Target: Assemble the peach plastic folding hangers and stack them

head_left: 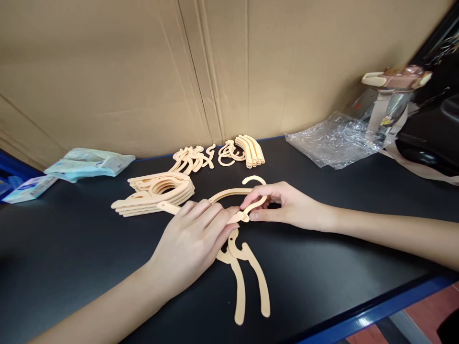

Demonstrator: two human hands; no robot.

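In the middle of the black tabletop, my left hand [193,236] is closed over a cream plastic hanger arm [168,208], whose holed end sticks out to the left. My right hand [290,204] pinches a cream hanger hook [261,184] of the same plastic. The hook's lower end meets the piece in my left fingers; whether they are joined I cannot tell. A curved hanger arm [229,192] shows just behind my hands, its right end hidden by my right fingers. Two notched hanger pieces [239,291] lie nearer me, partly under my left hand.
Left of my hands is a stack of folded hangers [152,205]. Behind lie small notched pieces [188,160], loose hooks [226,161] and stacked curved arms [251,152]. Tissue packs [89,162] sit at left, a clear plastic bag [330,143] and bottle [396,102] at right.
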